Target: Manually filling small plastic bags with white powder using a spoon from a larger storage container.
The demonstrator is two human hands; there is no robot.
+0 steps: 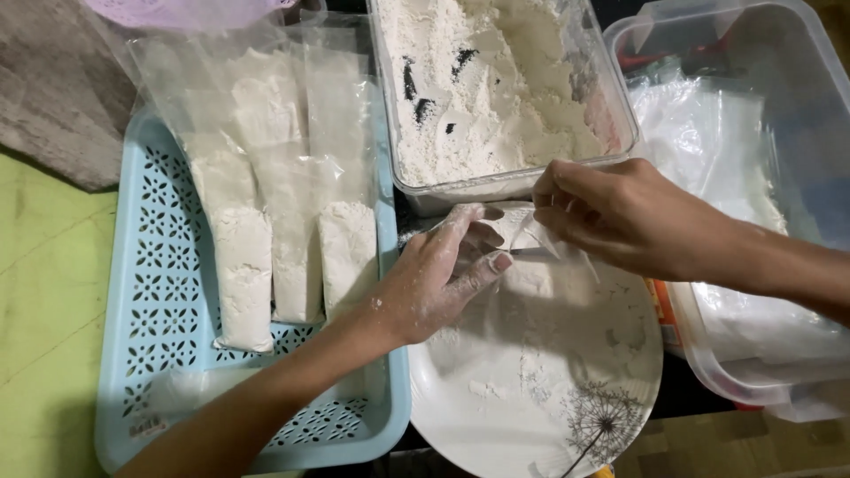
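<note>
Head view. The flour-dusted left hand (438, 279) and the right hand (620, 212) meet over a round white ceramic plate printed with a dandelion motif (567, 407). Between them they hold a small clear plastic bag (531, 237): the left hand's fingers curl around its lower part with the thumb pressed along its side, while the right hand's fingertips pinch its upper edge from above. The bag sits just above the plate's far rim; whether it holds any powder cannot be told. The plate carries a thin scatter of white powder.

Directly behind the hands stands a rectangular clear plastic tub (611, 106), filled with loose white flour (478, 97) in which a few dark hollows show. To the left lies a pale blue perforated plastic tray (146, 292); on it rest several long, narrow clear packets of white flour (266, 239), laid side by side, lengthwise, and partly overlapping. To the right a large translucent plastic storage box (797, 53) holds a pile of empty clear plastic bags (708, 142). A lilac lace-edged plastic basket (177, 11) shows at the top edge.
</note>
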